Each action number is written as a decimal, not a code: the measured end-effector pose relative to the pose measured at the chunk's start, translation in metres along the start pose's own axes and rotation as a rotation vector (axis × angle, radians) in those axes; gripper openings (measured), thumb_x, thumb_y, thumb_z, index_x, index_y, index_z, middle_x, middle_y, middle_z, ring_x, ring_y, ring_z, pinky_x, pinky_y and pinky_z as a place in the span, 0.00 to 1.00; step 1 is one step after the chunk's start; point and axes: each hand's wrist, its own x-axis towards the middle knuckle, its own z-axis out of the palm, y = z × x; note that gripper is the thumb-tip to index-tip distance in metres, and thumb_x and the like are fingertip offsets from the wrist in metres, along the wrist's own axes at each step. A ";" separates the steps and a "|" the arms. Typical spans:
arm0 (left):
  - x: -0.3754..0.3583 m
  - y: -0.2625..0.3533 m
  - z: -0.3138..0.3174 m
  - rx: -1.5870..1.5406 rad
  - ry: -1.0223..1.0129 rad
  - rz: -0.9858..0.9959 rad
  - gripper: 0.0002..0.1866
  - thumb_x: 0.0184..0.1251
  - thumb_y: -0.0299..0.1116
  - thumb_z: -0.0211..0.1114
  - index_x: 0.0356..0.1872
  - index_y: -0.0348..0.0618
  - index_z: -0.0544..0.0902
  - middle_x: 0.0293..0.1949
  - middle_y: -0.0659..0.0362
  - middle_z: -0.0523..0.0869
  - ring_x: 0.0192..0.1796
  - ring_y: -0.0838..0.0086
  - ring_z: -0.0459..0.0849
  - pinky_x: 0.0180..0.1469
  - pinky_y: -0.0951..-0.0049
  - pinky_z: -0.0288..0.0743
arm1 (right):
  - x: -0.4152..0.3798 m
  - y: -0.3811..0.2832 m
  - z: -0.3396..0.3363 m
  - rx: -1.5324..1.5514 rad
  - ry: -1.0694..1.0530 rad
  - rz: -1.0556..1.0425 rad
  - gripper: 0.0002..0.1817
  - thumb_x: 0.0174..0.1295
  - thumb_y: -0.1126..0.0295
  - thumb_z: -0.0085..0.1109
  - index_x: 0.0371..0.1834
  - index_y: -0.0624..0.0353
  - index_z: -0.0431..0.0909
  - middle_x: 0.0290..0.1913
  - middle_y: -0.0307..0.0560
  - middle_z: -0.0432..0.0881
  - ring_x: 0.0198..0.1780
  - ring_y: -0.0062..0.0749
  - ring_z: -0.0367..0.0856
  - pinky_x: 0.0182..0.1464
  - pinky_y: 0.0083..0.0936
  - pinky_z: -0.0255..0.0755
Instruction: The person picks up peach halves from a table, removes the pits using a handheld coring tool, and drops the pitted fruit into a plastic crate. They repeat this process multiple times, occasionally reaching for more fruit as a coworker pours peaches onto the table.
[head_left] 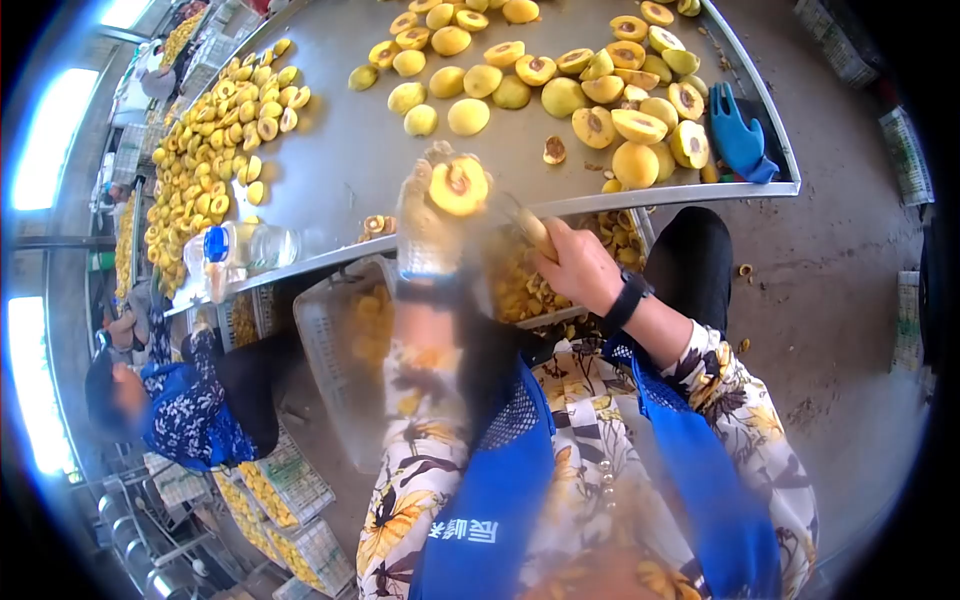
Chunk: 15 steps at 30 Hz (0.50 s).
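My left hand (428, 232), in a pale work glove, is closed on a halved yellow peach (459, 187). The peach's cut face is turned up, with a brown hollow in its middle. Bare and wrapped round a light-coloured handle, my right hand (585, 268) holds a pitting tool (535, 234) just right of the peach. The tool's far end is blurred, so its shape and any contact with the fruit cannot be made out. Both hands are at the near edge of a metal table (345, 140). Many peach halves (610, 90) lie beyond them on it.
A blue glove (740, 135) lies at the table's right corner. To the left are a heap of peach halves (215, 150) and a clear bottle (255, 247). Below the edge stand a crate (335, 350) and a fruit-filled bin (530, 285). Another person (200, 400) sits at left.
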 end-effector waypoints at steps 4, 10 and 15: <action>-0.020 -0.029 0.003 -0.004 -0.002 -0.012 0.26 0.66 0.59 0.49 0.47 0.45 0.75 0.38 0.53 0.81 0.38 0.67 0.79 0.31 0.73 0.75 | 0.003 -0.007 0.007 -0.061 -0.023 -0.001 0.13 0.55 0.68 0.57 0.33 0.65 0.66 0.23 0.65 0.75 0.31 0.62 0.75 0.30 0.46 0.67; -0.024 -0.057 0.010 0.197 0.109 0.204 0.24 0.71 0.50 0.48 0.40 0.35 0.76 0.35 0.54 0.80 0.37 0.69 0.78 0.41 0.75 0.73 | -0.009 -0.003 0.011 -0.048 0.006 0.009 0.12 0.56 0.70 0.56 0.32 0.64 0.63 0.22 0.64 0.74 0.30 0.63 0.74 0.31 0.49 0.66; -0.022 -0.065 0.003 0.808 0.171 0.510 0.24 0.71 0.50 0.48 0.39 0.34 0.75 0.33 0.53 0.80 0.35 0.69 0.78 0.40 0.74 0.74 | -0.019 -0.004 0.016 -0.053 -0.036 0.015 0.13 0.54 0.71 0.56 0.31 0.64 0.62 0.22 0.65 0.74 0.30 0.63 0.74 0.31 0.50 0.66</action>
